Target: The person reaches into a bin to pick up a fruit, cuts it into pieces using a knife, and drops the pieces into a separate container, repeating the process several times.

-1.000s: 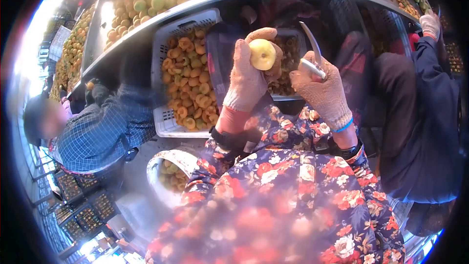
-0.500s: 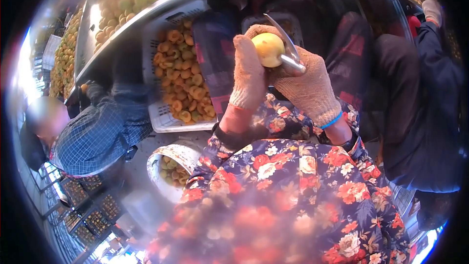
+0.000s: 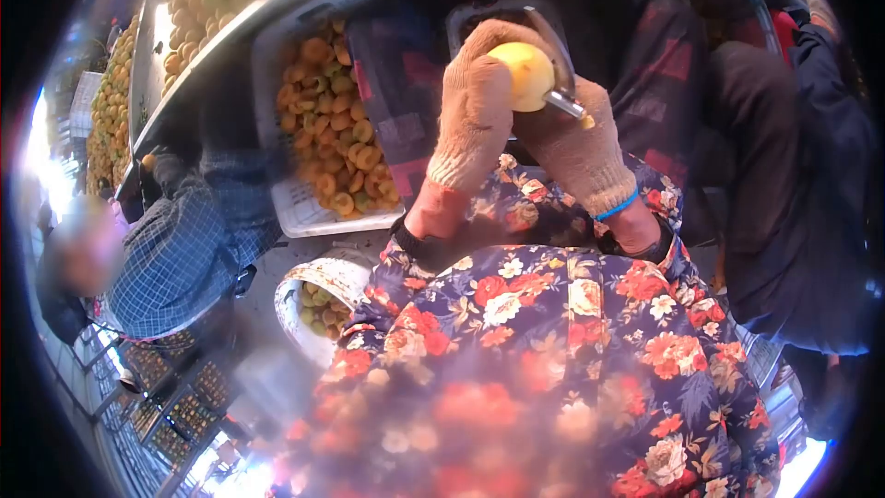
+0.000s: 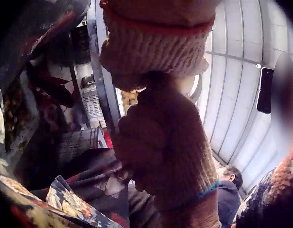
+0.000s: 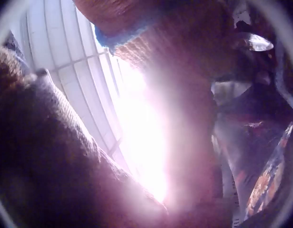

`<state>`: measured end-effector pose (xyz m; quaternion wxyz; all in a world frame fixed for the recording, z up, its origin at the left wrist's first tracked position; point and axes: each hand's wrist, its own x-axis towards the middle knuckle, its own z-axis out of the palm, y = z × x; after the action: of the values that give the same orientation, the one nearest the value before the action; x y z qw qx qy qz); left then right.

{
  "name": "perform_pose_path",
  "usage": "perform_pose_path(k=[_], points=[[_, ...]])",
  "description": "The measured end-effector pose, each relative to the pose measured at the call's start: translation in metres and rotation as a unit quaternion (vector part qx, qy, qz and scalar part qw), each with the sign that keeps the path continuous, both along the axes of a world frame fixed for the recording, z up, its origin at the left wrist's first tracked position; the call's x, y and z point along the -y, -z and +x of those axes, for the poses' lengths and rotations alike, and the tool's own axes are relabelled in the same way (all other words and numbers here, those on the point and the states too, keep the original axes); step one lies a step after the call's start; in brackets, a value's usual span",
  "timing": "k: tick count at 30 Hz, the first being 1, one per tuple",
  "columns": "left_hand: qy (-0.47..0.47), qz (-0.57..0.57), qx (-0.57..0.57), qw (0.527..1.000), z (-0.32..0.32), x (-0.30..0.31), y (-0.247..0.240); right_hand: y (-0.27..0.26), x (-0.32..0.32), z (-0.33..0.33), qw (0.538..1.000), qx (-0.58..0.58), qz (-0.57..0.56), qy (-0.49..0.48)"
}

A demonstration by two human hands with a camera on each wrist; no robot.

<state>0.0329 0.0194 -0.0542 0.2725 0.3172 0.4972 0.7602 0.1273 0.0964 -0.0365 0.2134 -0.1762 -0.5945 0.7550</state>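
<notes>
In the head view my gloved left hand (image 3: 472, 106) holds a round yellow, peach-like fruit (image 3: 522, 76), its fingers curled around the far side. My gloved right hand (image 3: 579, 148), with a blue cuff, grips a knife (image 3: 564, 103) with a curved metal blade. The blade lies along the fruit's right side, and the handle's end points toward me. Both hands meet around the fruit above my lap. From the left wrist, the right glove (image 4: 160, 137) appears dark below the left glove's ribbed cuff (image 4: 156, 52). Glare washes out much of the right wrist view.
A white crate (image 3: 318, 221) of fruit halves stands left of my leg, with a white bucket (image 3: 318, 277) of fruit nearer me. Beyond runs the metal edge (image 3: 217, 41) of a fruit-covered table. People sit close on the left (image 3: 180, 258) and right (image 3: 811, 194).
My right hand has moved left and up, bringing the knife from apart to the fruit's right side. The left hand has turned the fruit. The head view has shifted slightly.
</notes>
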Motion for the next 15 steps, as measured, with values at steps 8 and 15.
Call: perform_pose_path(k=[8,15], points=[[-0.014,-0.015,0.133,0.991,0.014,-0.004,-0.020,-0.007,-0.012,-0.002,0.958,-0.020,0.285,0.029],[0.054,0.019,0.044,0.997,0.016,0.001,-0.033,-0.010,-0.014,0.009,0.950,-0.026,0.310,-0.008]])
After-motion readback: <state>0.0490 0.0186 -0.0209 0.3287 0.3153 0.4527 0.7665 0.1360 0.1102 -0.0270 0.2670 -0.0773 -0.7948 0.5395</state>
